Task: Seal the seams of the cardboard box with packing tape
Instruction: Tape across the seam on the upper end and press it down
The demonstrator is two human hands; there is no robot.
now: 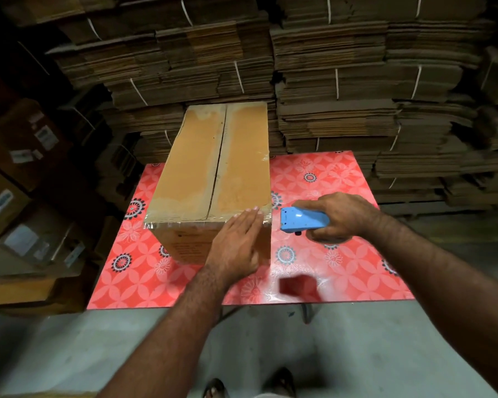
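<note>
Right grip: right hand [338,218] was curled round the blue tape dispenser [302,221], held just off the box's near right corner, above the table.
Left grip: left hand [237,242] lay flat, fingers straight, pressing the near face and top edge of the cardboard box [213,173]; it grasped nothing.
Box position: upright on the red floral table [342,254], flaps closed, stacks of flat cardboard [328,81] behind.
Done: clear tape [167,224] glinted along the near top edge, wrapping over the corners; a shiny patch also showed on the right edge.
Left: centre seam [220,165] looked bare, with no gloss visible; I judged it untaped.
Far edge: too dim to tell.
Progress: partway.
</note>
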